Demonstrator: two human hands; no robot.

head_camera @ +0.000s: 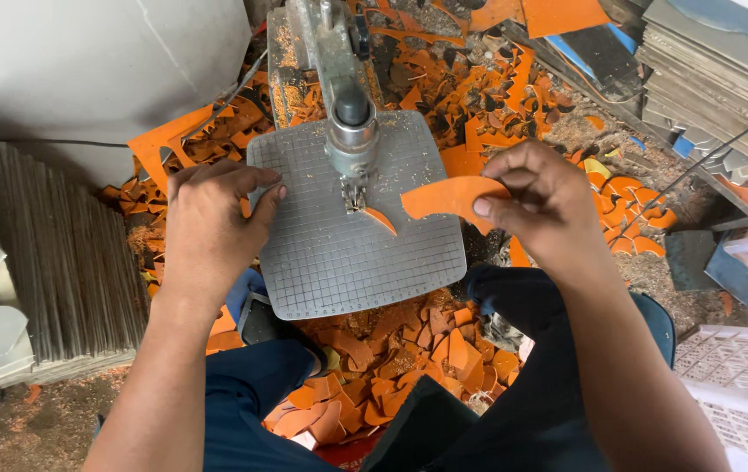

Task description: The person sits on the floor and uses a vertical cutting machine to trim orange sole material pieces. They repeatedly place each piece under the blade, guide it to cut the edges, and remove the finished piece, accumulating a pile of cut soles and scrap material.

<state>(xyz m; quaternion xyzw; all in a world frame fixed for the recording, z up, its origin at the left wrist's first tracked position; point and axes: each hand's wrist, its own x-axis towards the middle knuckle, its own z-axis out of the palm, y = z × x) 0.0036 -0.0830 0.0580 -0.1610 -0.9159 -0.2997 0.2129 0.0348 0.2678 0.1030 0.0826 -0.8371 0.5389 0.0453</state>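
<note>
Head view looks down on a curved orange piece [448, 197], flat and thin like a slice of board. It sits in the air just over the right edge of the grey tabletop [322, 253] of a small saw machine. The right hand [536, 197] holds it, with the thumb on top and the other fingers [514, 166] curled around its right end. The pointed end faces the blade [355, 197].

The piece looks light and stiff, so I think it will not bend much, but a thin tip like that could snap. Its cut edges may be sharp. I think the wide right end, far from the blade, is the safe place to take hold of it.

A small orange sliver [380, 219] lies on the tabletop right by the blade. The left hand [212, 223] rests flat on the left edge of the tabletop, fingers spread and holding nothing.

Under and behind the machine lie lots of orange scraps [409, 358] and sawdust. Grey sheets [68, 262] stand stacked on the left. More grey boards [715, 61] are piled at the top right, and a white crate [741, 385] sits at the bottom right. The person's dark blue trousers [252, 402] show at the bottom.
</note>
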